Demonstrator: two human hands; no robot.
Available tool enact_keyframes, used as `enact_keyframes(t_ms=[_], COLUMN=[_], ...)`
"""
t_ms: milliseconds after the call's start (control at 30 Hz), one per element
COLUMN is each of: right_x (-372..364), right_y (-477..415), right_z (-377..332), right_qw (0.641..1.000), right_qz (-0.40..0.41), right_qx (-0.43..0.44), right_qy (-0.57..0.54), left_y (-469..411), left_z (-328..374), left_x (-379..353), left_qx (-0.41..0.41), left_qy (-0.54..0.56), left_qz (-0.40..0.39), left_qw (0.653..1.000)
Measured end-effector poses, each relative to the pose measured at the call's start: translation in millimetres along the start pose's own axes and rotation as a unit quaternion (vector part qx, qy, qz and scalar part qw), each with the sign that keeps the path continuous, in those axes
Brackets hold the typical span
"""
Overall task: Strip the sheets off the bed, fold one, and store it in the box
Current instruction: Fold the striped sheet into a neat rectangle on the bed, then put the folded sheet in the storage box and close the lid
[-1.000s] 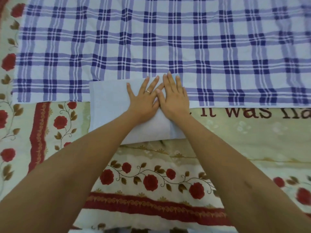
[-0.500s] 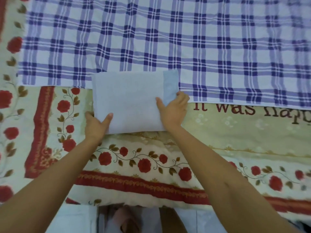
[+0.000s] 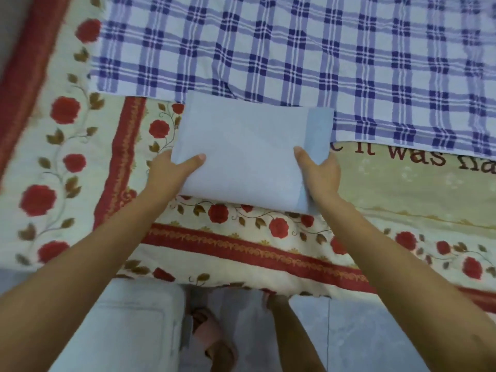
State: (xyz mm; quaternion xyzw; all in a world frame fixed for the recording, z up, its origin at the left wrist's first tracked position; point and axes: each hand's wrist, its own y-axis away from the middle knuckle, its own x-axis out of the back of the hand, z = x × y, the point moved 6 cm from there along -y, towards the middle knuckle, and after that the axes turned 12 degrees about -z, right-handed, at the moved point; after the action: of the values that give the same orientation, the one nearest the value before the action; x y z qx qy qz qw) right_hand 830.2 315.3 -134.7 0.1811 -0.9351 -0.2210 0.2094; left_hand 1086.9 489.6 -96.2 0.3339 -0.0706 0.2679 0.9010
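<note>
1. Where the view begins on the left, a floral bedspread (image 3: 67, 162) with red roses and red bands covers the bed.
2. At the left short end of the folded sheet (image 3: 247, 149), the left hand (image 3: 171, 173) grips it: the thumb lies on top and the fingers are tucked out of sight beneath.
3. That folded sheet is a pale blue rectangle near the bed's front edge, in the middle of the view. Its long axis runs left to right and dips slightly toward the right. A darker blue strip marks its right end. Its far edge overlaps the near edge of the plaid sheet (image 3: 295, 49). I cannot tell whether it rests on the bedspread or is lifted clear.
4. Holding the right short end, the right hand (image 3: 322, 178) has its thumb on top, with the fingers hidden under the cloth.
5. Spread flat, the blue-and-white plaid sheet fills the far part of the bed, reaching the right edge of the view.
6. Dark red lettering (image 3: 418, 157) shows on the bedspread right of the hands.
7. Below the bed's edge are light trousers (image 3: 128, 331), a pink sandal (image 3: 212, 336) and a pale tiled floor (image 3: 375, 334).
</note>
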Motion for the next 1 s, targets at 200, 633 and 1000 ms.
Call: enact_keyframes(t_ms=[200, 633, 1000], right_x=[-102, -245, -428], right_y=[67, 160, 269], right_z=[4, 29, 154], right_qw=[0.995, 0.78, 0.577], right_qz=[-0.018, -0.155, -0.525], right_qx=[0.002, 0.167, 0.21], right_qy=[-0.093, 0.583, 0.589], left_y=[36, 147, 261], left_z=[-27, -229, -489], left_x=[117, 127, 130], left_qx=[-0.034, -0.036, 0.399], left_qy=[-0.103, -0.201, 0.208], left_qz=[0.059, 0.007, 0.201], left_qw=[0.992, 0.979, 0.87])
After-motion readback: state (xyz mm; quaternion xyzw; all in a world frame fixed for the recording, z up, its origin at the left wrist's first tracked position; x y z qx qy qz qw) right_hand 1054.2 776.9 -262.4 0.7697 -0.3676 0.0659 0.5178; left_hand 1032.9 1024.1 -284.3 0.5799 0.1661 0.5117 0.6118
